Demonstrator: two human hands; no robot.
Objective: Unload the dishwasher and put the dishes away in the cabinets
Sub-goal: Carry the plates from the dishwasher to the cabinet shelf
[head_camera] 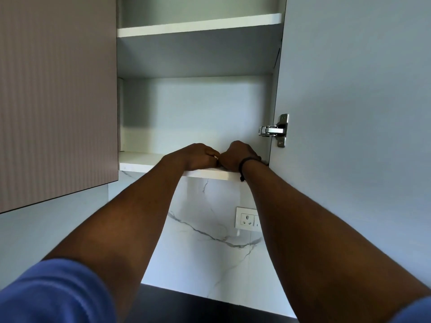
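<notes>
Both arms up, wrists over the front edge of the lower shelf (140, 160). My left hand (198, 157) lies knuckles-up on the shelf, fingers curled toward the right; something small and pale glints at the fingertips, too small to name. My right hand (240, 155), touching it, is bunched, with a dark band at the wrist. Neither is nearer; they meet mid-shelf. No dish shows: whatever I'm setting down sits behind the fingers, hidden by the knuckles, so I can't tell its long axis, or whether either hand grips anything. Right of the fingers, the open door (349, 89) and its hinge (275, 130).
</notes>
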